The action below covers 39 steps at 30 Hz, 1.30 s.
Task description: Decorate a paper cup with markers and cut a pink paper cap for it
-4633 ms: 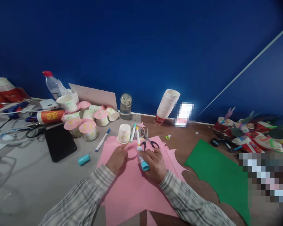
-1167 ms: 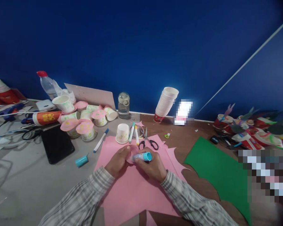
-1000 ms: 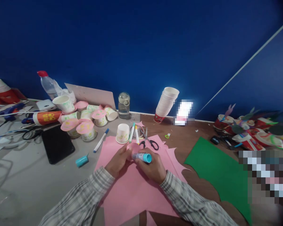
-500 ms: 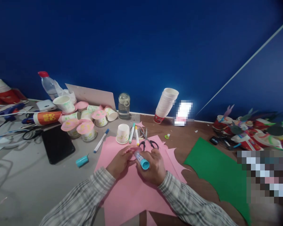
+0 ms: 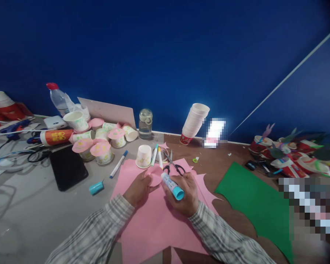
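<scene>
My left hand point(image 5: 137, 187) pinches a small round pink paper piece point(image 5: 154, 176) above a large pink sheet point(image 5: 151, 223). My right hand point(image 5: 184, 194) is closed round a glue stick point(image 5: 172, 186) with a blue base, its uncapped tip touching the paper piece. The glue stick's blue cap point(image 5: 96, 187) lies to the left on the grey surface. An upturned white paper cup point(image 5: 143, 156), markers point(image 5: 156, 157) and black-handled scissors point(image 5: 173, 167) lie just beyond my hands.
Left: pink-topped cups point(image 5: 101, 149), a black phone point(image 5: 67, 168), a water bottle point(image 5: 58, 99), cables. A glass jar point(image 5: 145, 124) and a stack of white cups point(image 5: 194, 123) stand by the blue wall. A green sheet point(image 5: 253, 205) and decorated red cups point(image 5: 294, 157) lie right.
The glue stick swung from lying sideways to pointing up-left at the paper piece. My right hand shifted slightly right, and my left hand lifted the pink piece a little.
</scene>
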Each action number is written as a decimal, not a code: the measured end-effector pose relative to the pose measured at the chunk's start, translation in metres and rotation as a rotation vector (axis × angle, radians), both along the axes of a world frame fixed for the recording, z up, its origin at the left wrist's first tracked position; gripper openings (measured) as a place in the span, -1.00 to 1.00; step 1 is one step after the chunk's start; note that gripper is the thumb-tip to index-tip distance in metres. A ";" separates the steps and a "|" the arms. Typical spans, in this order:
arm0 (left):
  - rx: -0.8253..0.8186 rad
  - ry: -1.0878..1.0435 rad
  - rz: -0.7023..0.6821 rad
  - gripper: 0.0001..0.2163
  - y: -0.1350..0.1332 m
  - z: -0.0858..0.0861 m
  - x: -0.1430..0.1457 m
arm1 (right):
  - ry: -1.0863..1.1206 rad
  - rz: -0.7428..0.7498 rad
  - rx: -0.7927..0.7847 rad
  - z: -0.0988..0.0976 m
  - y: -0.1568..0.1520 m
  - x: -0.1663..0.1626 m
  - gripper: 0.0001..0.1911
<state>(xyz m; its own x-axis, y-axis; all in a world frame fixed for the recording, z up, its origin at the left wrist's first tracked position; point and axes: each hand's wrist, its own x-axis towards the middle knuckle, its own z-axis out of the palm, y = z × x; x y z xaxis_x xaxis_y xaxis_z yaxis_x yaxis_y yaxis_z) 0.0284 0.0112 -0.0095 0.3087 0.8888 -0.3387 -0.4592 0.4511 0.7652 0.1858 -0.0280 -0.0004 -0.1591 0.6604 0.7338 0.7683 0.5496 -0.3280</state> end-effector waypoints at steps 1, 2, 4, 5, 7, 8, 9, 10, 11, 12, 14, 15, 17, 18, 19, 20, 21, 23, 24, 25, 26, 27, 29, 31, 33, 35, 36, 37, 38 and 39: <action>0.009 0.005 -0.006 -0.60 0.000 0.000 0.000 | -0.009 0.044 -0.030 0.000 -0.002 -0.002 -0.72; 0.014 0.009 -0.009 -0.62 -0.001 0.000 0.000 | -0.026 0.083 -0.066 -0.001 -0.003 -0.005 -0.73; 0.013 0.018 -0.011 -0.66 -0.002 0.000 0.000 | -0.076 0.132 -0.130 -0.002 -0.004 -0.011 -0.77; 0.007 0.018 -0.010 -0.67 -0.002 -0.001 0.001 | -0.100 0.138 -0.154 -0.004 -0.003 -0.012 -0.81; -0.002 0.007 -0.010 -0.66 -0.001 -0.001 0.001 | -0.130 0.121 -0.176 -0.006 -0.001 -0.014 -0.87; -0.006 -0.002 -0.014 -0.65 -0.001 -0.002 0.002 | -0.136 0.107 -0.176 -0.007 0.000 -0.014 -0.88; -0.008 -0.014 -0.017 -0.63 -0.001 -0.002 0.002 | -0.138 0.090 -0.170 -0.008 0.001 -0.013 -0.88; -0.009 -0.029 -0.018 -0.61 0.000 -0.002 0.002 | -0.137 0.074 -0.159 -0.009 0.002 -0.012 -0.87; -0.011 -0.045 -0.019 -0.59 0.000 -0.003 0.002 | -0.136 0.063 -0.143 -0.009 0.003 -0.011 -0.85; -0.014 -0.058 -0.021 -0.58 0.000 -0.004 0.002 | -0.136 0.055 -0.128 -0.010 0.004 -0.010 -0.83; -0.017 -0.081 -0.028 -0.55 0.001 -0.006 0.002 | -0.130 0.037 -0.103 -0.010 0.005 -0.008 -0.83; -0.012 -0.089 -0.032 -0.54 0.001 -0.007 0.001 | -0.126 0.024 -0.096 -0.010 0.006 -0.007 -0.83; -0.006 -0.087 -0.033 -0.53 0.002 -0.009 0.000 | -0.112 -0.014 -0.085 -0.009 0.007 -0.006 -0.86; -0.006 -0.080 -0.030 -0.52 0.002 -0.010 0.000 | -0.103 -0.037 -0.074 -0.008 0.007 -0.004 -0.87; -0.010 -0.072 -0.026 -0.51 0.003 -0.010 -0.001 | -0.091 -0.060 -0.057 -0.007 0.008 -0.003 -0.87; -0.017 -0.063 -0.023 -0.49 0.003 -0.009 -0.002 | -0.074 -0.080 -0.035 -0.006 0.008 -0.001 -0.86; -0.025 -0.054 -0.023 -0.49 0.003 -0.009 -0.002 | -0.053 -0.093 -0.013 -0.005 0.007 0.000 -0.85; -0.023 -0.036 -0.014 -0.50 0.003 -0.006 -0.002 | -0.022 -0.075 0.007 -0.003 0.006 0.001 -0.81; -0.012 -0.029 -0.012 -0.51 0.003 -0.005 -0.002 | -0.021 -0.040 -0.003 -0.003 0.004 0.000 -0.79; 0.002 -0.019 -0.011 -0.53 0.002 -0.005 -0.002 | -0.030 0.004 -0.022 -0.002 0.003 -0.002 -0.78; 0.017 -0.010 -0.011 -0.55 0.002 -0.004 -0.002 | -0.049 0.053 -0.045 -0.003 0.002 -0.004 -0.78; 0.029 -0.004 -0.014 -0.57 0.002 -0.004 -0.001 | -0.073 0.094 -0.072 -0.003 0.001 -0.006 -0.78; 0.034 -0.001 -0.025 -0.63 0.002 -0.007 -0.001 | -0.121 0.138 -0.129 -0.004 0.001 -0.010 -0.82; 0.026 -0.003 -0.025 -0.70 0.002 -0.010 0.000 | -0.147 0.126 -0.157 -0.005 0.002 -0.012 -0.84; 0.022 -0.011 -0.028 -0.73 0.003 -0.013 0.000 | -0.158 0.088 -0.142 -0.006 0.004 -0.011 -0.83; 0.027 -0.025 -0.029 -0.70 0.003 -0.015 0.000 | -0.164 0.047 -0.104 -0.007 0.007 -0.008 -0.83; 0.031 -0.032 -0.030 -0.68 0.003 -0.015 -0.001 | -0.164 0.024 -0.091 -0.008 0.007 -0.006 -0.84; 0.035 -0.035 -0.032 -0.64 0.003 -0.014 -0.001 | -0.159 -0.002 -0.082 -0.008 0.008 -0.004 -0.86; 0.036 -0.031 -0.035 -0.61 0.003 -0.014 -0.001 | -0.147 -0.032 -0.069 -0.008 0.009 -0.002 -0.87; 0.034 -0.022 -0.041 -0.59 0.003 -0.012 -0.002 | -0.126 -0.062 -0.052 -0.007 0.009 -0.001 -0.87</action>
<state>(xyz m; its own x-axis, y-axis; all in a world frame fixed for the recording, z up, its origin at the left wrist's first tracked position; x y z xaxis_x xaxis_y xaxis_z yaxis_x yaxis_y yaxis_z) 0.0268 0.0143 -0.0218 0.3519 0.8862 -0.3012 -0.4578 0.4436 0.7705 0.1851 -0.0190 -0.0078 -0.2053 0.7087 0.6750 0.8371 0.4845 -0.2540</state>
